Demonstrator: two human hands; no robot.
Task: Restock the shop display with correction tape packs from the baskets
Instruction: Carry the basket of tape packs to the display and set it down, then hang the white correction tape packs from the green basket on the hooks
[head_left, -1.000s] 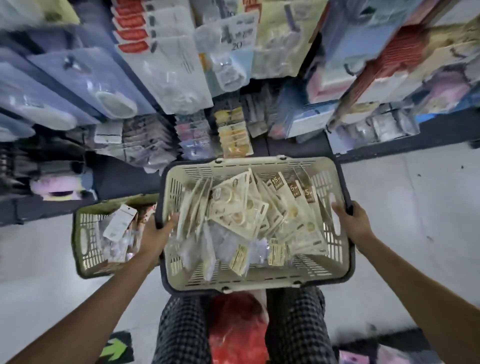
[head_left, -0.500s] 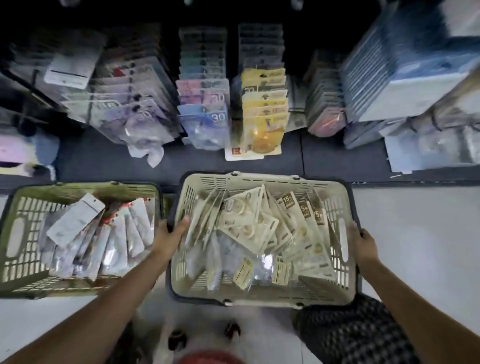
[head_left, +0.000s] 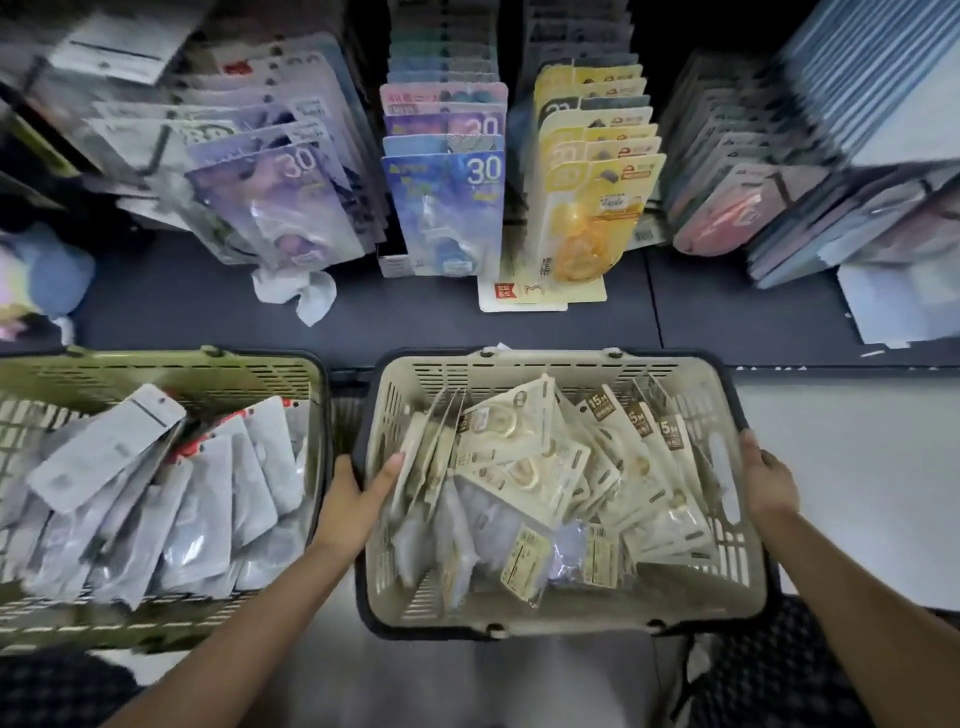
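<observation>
A: Cream plastic, slotted walls: that is the basket (head_left: 566, 608) both hands hold. Where are the packs?

B: The cream correction tape packs (head_left: 524, 467) lie loose inside it, overlapping, several marked 15M. The olive basket (head_left: 171, 366) just beside it, on the left, holds grey packs (head_left: 171, 499).

A: State of each grip?

B: Left hand (head_left: 358, 499): thumb over the left rim and down inside the wall, fingers outside, closed on the rim. Right hand (head_left: 769, 480): fingers curled on the right rim near the handle slot.

A: And the display?

B: Beyond both baskets, on a dark shelf (head_left: 208, 317). Rows of carded packs stand tilted: purple (head_left: 280, 208), blue (head_left: 447, 208) marked 30, yellow (head_left: 592, 208), and greyer rows to either side, blurred. A crumpled white scrap (head_left: 301, 293) lies on the shelf below the purple row.
</observation>
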